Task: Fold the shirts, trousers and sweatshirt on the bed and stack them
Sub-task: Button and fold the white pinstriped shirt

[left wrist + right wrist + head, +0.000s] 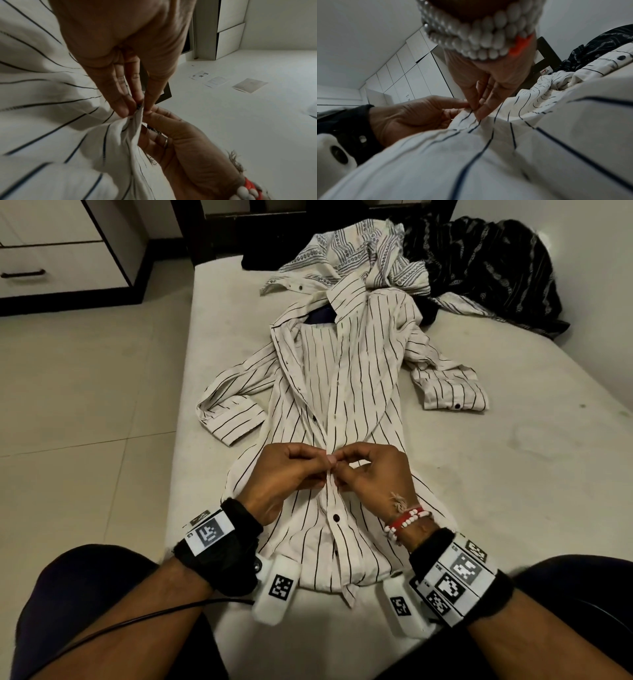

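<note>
The white black-striped cotton shirt (342,392) was being buttoned, seemingly. Its placket was pinched by the left hand (284,474) and right hand (373,474). Folding probably called for flattening next

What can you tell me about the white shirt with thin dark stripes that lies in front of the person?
The striped shirt is white, of thin, creased cloth with narrow dark stripes and small dark buttons. It lies front up along the bed, collar far, hem near, sleeves out to both sides. Its upper front hangs open. The left hand and right hand both pinch its button strip at mid-front.
</note>
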